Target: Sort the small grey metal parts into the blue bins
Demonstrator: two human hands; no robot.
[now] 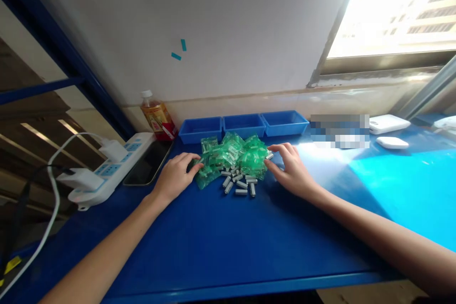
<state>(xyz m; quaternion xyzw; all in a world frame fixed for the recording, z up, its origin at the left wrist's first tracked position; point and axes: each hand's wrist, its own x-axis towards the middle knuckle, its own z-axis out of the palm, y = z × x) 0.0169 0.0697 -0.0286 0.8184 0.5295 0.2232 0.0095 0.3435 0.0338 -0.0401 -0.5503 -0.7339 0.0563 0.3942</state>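
Note:
A heap of green see-through plastic bags (233, 152) lies in the middle of the blue table (213, 242). Several small silver metal cylinders (241, 184) are scattered loose at the front of the heap and partly under it. At the heap's left edge is my left hand (177, 173), thumb and fingers apart, fingertips by a bag. My right hand (290, 171) is at the right edge, its thumb and forefinger spread beside a bag and a silver cylinder. Neither hand grips anything that I can see.
Three blue trays (244, 125) stand in a row behind the heap. To the left are a phone (147, 164), a power strip (116, 164) with plugs, and a drink bottle (156, 116). White devices (389, 124) lie at the right, near a blurred patch.

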